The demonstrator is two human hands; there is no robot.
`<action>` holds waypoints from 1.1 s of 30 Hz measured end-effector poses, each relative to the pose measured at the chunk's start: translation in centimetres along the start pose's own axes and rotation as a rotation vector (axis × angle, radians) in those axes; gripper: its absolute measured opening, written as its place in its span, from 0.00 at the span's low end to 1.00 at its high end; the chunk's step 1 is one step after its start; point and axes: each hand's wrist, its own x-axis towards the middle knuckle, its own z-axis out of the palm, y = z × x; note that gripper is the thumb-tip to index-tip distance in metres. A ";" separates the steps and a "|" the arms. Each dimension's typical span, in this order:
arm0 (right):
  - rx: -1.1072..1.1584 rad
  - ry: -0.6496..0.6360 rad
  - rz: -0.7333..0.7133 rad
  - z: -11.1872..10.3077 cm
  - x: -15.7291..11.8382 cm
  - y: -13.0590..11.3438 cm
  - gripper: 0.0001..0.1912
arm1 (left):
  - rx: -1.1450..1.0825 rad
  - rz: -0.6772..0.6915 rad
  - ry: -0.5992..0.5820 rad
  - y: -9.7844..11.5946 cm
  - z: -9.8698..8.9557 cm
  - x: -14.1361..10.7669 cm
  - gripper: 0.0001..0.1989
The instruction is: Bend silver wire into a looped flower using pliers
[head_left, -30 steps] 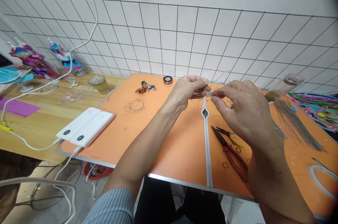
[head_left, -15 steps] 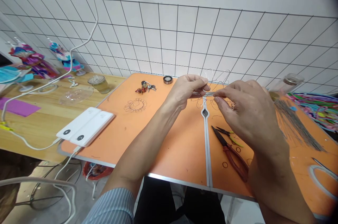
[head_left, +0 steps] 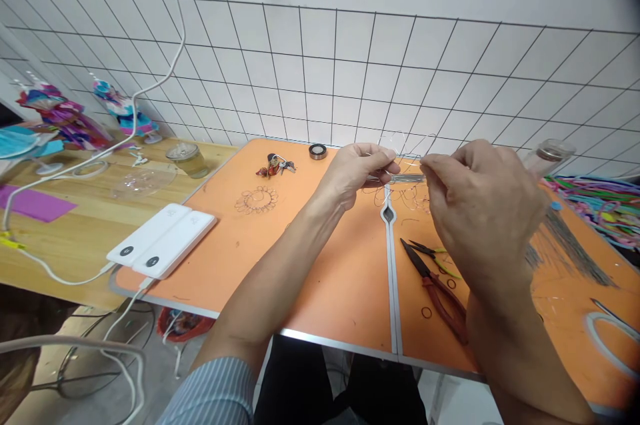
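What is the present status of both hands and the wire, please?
Left hand pinching wire bundle. Right hand beside its exposed end, grip unclear. Red-handled pliers on table, apart from bundle.

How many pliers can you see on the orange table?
2. The red-handled pliers lie right of the pale seam; the smaller yellow-handled pliers lie just beyond them, partly behind the right hand. Others might be hidden there.
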 end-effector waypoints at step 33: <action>0.060 0.358 -0.412 2.7 1.1 0.6 0.14 | -0.088 -0.099 -0.067 -0.4 -0.2 0.5 0.12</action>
